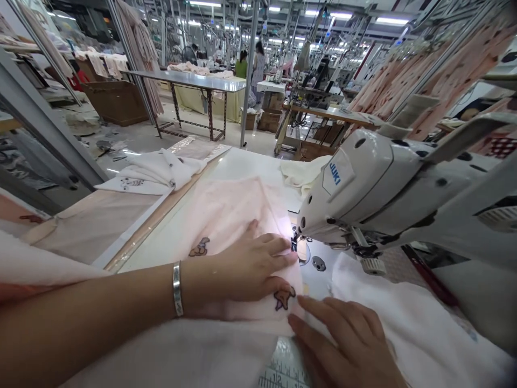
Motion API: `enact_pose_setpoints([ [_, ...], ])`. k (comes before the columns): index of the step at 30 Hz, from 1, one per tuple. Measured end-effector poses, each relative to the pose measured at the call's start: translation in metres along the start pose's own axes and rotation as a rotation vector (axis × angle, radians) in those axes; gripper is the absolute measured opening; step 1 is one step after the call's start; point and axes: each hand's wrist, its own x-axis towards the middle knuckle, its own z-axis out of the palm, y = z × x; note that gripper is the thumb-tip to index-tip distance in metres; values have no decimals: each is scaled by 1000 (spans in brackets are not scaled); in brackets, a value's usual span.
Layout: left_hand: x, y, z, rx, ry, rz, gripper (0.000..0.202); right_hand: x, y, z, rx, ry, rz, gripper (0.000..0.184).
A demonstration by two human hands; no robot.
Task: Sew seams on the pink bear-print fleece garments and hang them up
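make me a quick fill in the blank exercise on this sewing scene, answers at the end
1. The silver bracelet is worn on the ____ arm.
2. The left hand lies on the pale pink cloth, where the number of printed animals showing is ____.
3. The right hand, its fingertips by the cloth's edge, is ____ (higher or lower) in the picture than the left hand.
4. The blue letters on the sewing machine spell ____.

Missing words: left; two; lower; JUKI.
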Motion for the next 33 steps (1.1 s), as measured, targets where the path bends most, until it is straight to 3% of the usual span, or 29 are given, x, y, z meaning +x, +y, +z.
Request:
enact_pose_setpoints([
  [3, -1, -3, -1, -4, 33, 120, 22, -2, 0, 0, 24, 2, -37, 16],
  [6, 0, -5, -3, -44, 16, 198, 18, -4, 3, 0, 25, -26, -41, 16],
  [10, 5, -12, -4, -43, -11, 210, 21, 0, 7, 1, -3, -71, -64, 16],
  [19, 24, -39, -2, -67, 72, 268, 24, 28, 26, 7, 55, -75, -7, 12],
  [33, 28, -43, -4, -66, 101, 271, 21, 30, 28, 11, 73, -94, 58, 17],
])
